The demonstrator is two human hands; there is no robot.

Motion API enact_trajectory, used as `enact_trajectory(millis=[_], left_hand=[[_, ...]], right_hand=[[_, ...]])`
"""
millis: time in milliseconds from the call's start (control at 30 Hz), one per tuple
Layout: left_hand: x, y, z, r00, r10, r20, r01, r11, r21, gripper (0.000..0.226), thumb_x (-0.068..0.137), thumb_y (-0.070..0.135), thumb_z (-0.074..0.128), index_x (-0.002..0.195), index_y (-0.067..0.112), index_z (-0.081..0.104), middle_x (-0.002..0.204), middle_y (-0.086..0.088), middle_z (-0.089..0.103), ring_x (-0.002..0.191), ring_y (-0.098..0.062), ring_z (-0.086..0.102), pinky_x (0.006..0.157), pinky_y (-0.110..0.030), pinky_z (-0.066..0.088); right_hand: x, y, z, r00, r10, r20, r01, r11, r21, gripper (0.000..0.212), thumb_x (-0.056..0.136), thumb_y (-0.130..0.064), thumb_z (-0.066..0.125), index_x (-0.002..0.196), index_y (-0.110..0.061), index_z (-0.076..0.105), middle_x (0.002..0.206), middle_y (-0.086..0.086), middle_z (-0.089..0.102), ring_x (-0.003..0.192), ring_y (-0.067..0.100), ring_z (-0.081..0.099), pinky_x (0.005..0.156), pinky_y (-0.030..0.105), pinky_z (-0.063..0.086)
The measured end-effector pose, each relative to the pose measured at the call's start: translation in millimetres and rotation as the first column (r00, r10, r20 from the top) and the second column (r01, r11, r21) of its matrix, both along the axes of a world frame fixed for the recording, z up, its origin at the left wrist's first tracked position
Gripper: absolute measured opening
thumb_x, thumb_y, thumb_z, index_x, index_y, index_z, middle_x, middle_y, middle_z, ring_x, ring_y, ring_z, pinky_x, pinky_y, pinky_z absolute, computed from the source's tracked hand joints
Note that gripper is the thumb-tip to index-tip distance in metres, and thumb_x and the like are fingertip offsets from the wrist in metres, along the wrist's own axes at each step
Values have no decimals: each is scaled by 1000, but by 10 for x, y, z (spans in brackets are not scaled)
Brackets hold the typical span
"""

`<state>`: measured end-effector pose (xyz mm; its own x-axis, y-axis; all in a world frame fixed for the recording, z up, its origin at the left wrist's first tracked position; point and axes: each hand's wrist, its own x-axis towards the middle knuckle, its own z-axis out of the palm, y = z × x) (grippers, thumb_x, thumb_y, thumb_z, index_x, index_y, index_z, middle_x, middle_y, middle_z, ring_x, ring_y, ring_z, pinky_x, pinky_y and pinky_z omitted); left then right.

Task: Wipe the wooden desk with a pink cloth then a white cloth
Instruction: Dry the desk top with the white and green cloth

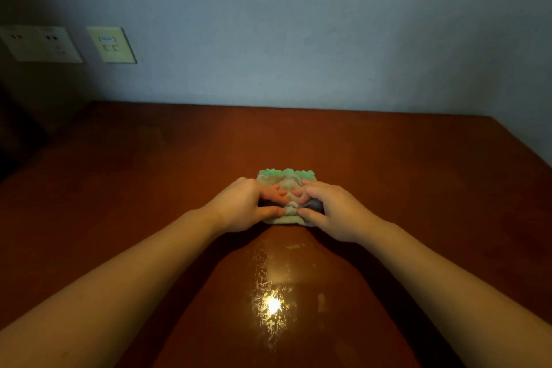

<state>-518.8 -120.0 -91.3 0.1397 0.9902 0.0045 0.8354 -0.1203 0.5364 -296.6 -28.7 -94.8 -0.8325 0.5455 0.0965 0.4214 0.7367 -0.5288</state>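
Observation:
A small folded cloth, pale with a green fringed far edge, lies in the middle of the reddish-brown wooden desk. My left hand and my right hand both rest on it from either side. The thumb and fingers of each hand pinch a raised fold of the cloth between them at its near middle. Most of the cloth is hidden under the hands. In this dim light its colour looks whitish; no pink cloth is in view.
A grey-blue wall stands along the desk's far edge. Two socket plates are on the wall at the left. A bright lamp reflection shows streaky marks on the desk near me. The desk's right edge slants away at the far right.

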Motion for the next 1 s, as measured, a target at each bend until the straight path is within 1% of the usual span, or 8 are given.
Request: enact_trajectory(millis=[133,233,333,500,733,833,900,1000], left_hand=[[9,35,-22,999,27,46,-28,999,22,30,89,38,70,119,37,70,132,16,60,126,10,46,112,-20,35],[34,217,61,995,100,-6,-99,995,33,25,89,40,70,114,37,72,124,15,67,119,1,57,107,-29,44],[70,251,80,990,139,-32,-138,990,39,24,89,43,69,112,38,73,118,16,69,114,-2,60,103,-32,49],[104,-96,-74,1000,16,-15,-14,993,116,33,90,41,68,122,36,68,129,16,63,128,8,45,111,-19,36],[37,17,44,978,-105,-182,142,970,199,30,88,50,66,114,37,72,126,15,66,131,1,46,108,-25,41],[5,24,3,984,-116,-135,143,967,209,30,88,49,67,114,35,73,124,16,67,134,0,43,111,-22,37],[-3,78,6,989,-96,-109,118,969,218,30,89,48,67,114,34,72,124,13,67,133,-2,46,111,-27,40],[30,178,80,968,-122,-220,172,959,225,28,92,45,63,116,33,71,125,12,67,129,-4,51,109,-30,43]], right_hand=[[41,29,-53,998,29,-51,-31,999,-33,9,93,-30,68,92,-27,61,134,-6,62,138,7,42,109,30,39],[-87,164,-3,998,-40,-39,39,999,-15,7,93,-27,68,94,-24,62,132,-4,63,133,14,48,105,36,43],[-135,141,11,994,-98,-37,97,995,-28,10,93,-26,68,93,-28,58,134,-2,62,139,17,43,107,38,41],[104,-85,-163,995,-43,-86,38,998,-55,6,93,-30,68,96,-28,64,135,-11,61,142,3,36,113,32,36],[85,43,-90,995,30,-96,-32,999,-24,15,89,-27,73,104,-23,76,127,-11,65,137,4,42,115,36,38],[116,35,-148,989,45,-143,-43,999,14,19,90,-24,73,108,-22,77,125,-11,66,136,6,45,114,33,38],[73,97,-119,988,30,-151,-27,999,26,20,89,-22,74,109,-20,77,124,-8,68,134,8,47,114,36,39],[-10,184,-55,995,13,-103,-7,998,60,20,89,-21,74,109,-20,77,124,-5,69,133,12,49,113,42,40]])
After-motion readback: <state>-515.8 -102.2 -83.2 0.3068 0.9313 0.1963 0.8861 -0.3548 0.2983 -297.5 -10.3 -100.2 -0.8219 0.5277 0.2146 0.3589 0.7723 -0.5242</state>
